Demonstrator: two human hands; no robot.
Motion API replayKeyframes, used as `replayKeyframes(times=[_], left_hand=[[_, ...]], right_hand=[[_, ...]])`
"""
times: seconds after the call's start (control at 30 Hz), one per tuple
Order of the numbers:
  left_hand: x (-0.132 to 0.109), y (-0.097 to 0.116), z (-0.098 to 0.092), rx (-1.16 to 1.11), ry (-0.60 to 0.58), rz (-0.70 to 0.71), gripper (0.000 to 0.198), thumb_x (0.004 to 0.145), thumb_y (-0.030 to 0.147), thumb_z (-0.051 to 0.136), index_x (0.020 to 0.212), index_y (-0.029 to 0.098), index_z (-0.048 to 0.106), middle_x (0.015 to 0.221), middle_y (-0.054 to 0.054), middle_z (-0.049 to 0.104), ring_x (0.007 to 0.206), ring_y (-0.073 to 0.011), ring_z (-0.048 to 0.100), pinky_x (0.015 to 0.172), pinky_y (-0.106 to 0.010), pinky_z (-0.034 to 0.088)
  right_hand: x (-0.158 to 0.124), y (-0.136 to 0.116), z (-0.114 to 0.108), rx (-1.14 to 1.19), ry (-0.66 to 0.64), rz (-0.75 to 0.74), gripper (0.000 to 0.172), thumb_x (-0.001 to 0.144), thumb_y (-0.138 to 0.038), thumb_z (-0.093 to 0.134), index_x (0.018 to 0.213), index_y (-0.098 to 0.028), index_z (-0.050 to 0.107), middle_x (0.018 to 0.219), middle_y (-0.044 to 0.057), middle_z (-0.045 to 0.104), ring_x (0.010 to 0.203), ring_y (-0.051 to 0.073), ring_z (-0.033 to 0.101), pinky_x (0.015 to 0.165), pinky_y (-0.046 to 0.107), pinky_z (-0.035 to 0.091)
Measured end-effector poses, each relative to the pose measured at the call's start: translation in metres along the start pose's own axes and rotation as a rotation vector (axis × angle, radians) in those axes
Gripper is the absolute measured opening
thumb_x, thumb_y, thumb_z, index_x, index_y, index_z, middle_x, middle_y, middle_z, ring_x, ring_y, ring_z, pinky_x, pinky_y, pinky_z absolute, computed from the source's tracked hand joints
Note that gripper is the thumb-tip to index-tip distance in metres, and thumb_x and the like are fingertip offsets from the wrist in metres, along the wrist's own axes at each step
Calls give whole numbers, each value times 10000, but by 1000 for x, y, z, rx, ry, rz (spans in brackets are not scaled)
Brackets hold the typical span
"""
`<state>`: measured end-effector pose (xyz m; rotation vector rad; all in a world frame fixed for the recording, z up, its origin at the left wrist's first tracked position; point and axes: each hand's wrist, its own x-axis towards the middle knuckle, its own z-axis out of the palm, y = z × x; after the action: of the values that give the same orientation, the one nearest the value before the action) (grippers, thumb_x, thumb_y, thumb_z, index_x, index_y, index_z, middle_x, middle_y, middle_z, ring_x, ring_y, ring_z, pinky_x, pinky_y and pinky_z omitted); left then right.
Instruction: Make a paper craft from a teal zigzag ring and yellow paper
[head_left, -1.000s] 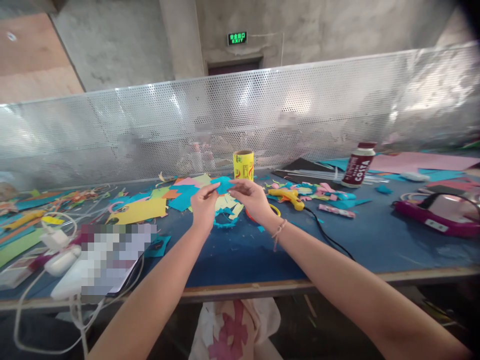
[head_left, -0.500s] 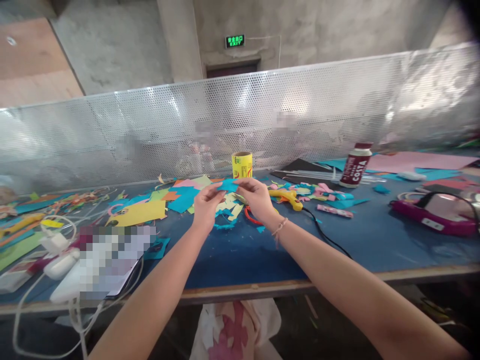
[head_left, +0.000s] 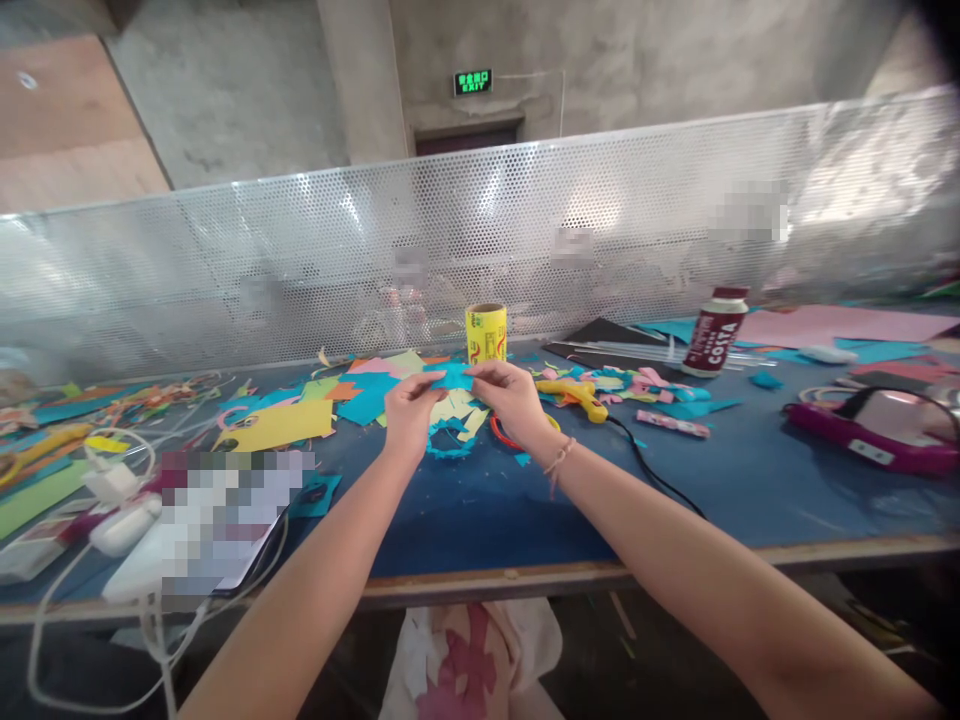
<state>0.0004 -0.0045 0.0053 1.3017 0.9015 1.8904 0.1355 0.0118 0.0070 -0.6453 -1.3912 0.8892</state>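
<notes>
A small piece of blue paper [head_left: 453, 376] is stretched between my two hands above the table. My left hand [head_left: 409, 412] pinches its left end between thumb and fingers. At the right end, my right hand [head_left: 516, 402] pinches it in the same way. Just below lie a ring of blue paper scraps [head_left: 448, 450] and pale yellow-green scraps [head_left: 459, 408]. A red ring-shaped handle [head_left: 501, 432] shows partly behind my right hand. Behind the paper stands a yellow tape roll [head_left: 487, 334], upright.
A yellow glue gun [head_left: 574, 396] with a black cord lies right of my hands. Further right are a COSTA bottle [head_left: 716, 335] and a purple object [head_left: 870, 440]. Yellow paper [head_left: 281, 426] and white cables [head_left: 52, 590] lie left. A perforated metal screen [head_left: 300, 260] stands behind.
Both hands keep hold of the blue paper, which sits slightly lower and tilted differently. My left fingers have shifted a little. The view has moved slightly.
</notes>
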Motion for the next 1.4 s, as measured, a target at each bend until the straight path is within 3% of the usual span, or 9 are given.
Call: replayKeyframes(times=[0.13, 0.43, 0.73, 1.03, 1.4], left_hand=[[-1, -1, 0, 1, 8, 24, 205, 540, 143, 660, 741, 178, 679, 768, -21, 680, 727, -154, 620, 687, -295, 494], [-2, 1, -1, -5, 10, 79, 190, 547, 186, 689, 737, 173, 676, 742, -22, 682, 719, -155, 621, 707, -301, 486], [-3, 0, 0, 8, -13, 55, 196, 514, 203, 717, 703, 173, 675, 714, -19, 675, 694, -155, 618, 689, -302, 493], [-2, -3, 3, -141, -45, -79, 215, 509, 171, 709, 722, 187, 683, 712, -5, 668, 697, -144, 617, 710, -299, 482], [-3, 0, 2, -44, -8, -40, 205, 501, 223, 744, 690, 164, 692, 712, -31, 683, 702, -164, 624, 709, -312, 493]], right_hand=[[0, 3, 1, 47, 44, 31, 179, 592, -286, 658, 732, -176, 670, 635, 3, 616, 589, 113, 550, 596, 281, 468], [-2, -7, 7, 71, -8, 48, 209, 556, -291, 708, 732, -187, 664, 696, 6, 647, 647, 119, 573, 640, 285, 475], [-2, -6, 4, -8, 30, 24, 199, 589, -311, 681, 738, -178, 681, 685, 16, 654, 625, 122, 569, 611, 284, 469], [-3, -6, 5, 45, 15, 13, 170, 595, -270, 670, 743, -188, 684, 674, 8, 648, 624, 117, 563, 619, 279, 467], [-2, -1, 3, 34, 31, 22, 149, 604, -271, 669, 723, -182, 680, 648, 5, 644, 615, 123, 574, 629, 296, 483]])
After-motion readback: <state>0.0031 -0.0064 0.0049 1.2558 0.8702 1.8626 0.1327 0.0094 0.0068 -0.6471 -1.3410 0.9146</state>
